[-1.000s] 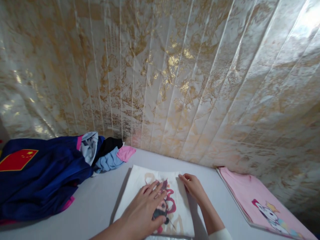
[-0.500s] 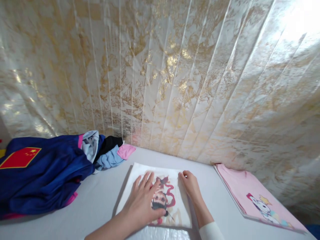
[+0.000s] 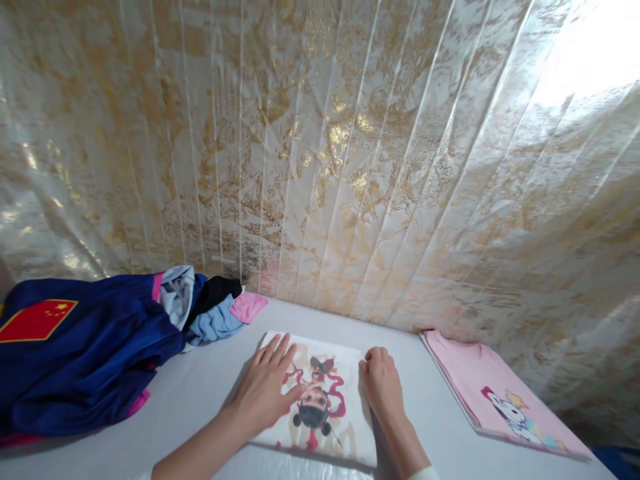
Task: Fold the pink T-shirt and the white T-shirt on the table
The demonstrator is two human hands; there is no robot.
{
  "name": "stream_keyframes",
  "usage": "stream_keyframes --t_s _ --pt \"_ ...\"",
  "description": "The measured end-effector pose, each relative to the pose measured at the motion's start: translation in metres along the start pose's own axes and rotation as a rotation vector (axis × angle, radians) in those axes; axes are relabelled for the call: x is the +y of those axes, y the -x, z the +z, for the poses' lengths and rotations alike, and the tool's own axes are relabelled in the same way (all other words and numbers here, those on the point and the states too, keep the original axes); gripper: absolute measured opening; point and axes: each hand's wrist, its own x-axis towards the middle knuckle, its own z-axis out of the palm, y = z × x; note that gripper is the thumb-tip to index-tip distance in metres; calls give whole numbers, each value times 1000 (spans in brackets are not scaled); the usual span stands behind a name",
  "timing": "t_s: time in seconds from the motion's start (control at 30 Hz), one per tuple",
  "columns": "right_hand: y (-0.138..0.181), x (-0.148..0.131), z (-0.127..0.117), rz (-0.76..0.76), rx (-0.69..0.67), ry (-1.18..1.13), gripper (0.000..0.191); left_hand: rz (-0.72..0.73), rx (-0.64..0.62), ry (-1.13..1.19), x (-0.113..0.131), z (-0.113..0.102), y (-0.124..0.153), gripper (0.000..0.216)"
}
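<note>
A folded white T-shirt lies in front of me, its printed cartoon figure with dark hair buns and red ribbons upside down from my side. My left hand rests flat on its left part, fingers spread, thumb reaching over the print. At the shirt's right edge, my right hand is closed, its curled fingertips pinching the edge near the far corner. The exact grip is partly hidden under those fingers.
A white table carries everything. Left lies a heap with a navy garment bearing a red flag patch, plus light blue, black and pink cloth. Right are folded pink clothes. Behind hangs a shiny gold-patterned sheet.
My left hand has slid left across the shirt, uncovering more of the print. My right hand has turned more knuckles-up and curled further at the right edge.
</note>
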Motion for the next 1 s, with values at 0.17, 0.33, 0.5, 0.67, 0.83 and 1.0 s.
stream_keyframes --t_s 0.17,0.33,0.5,0.67,0.83,1.0 --pt "31 -25 6 -197 110 -35 50 8 -2 -64 -6 -2 -1 62" --pt "66 -67 16 -268 -102 -77 58 48 56 -117 -13 4 0 57" --pt "67 -66 11 -110 -220 -11 79 -164 -3 -190 -14 0 4 63" --pt "65 -67 4 -94 -268 37 78 -361 -58 -131 -9 -30 2 57" --pt "62 -61 9 -61 -259 -89 69 -541 -294 347 -15 -56 3 37" --pt "68 -70 19 -46 -283 -625 68 -466 -378 1253 1 -77 3 49"
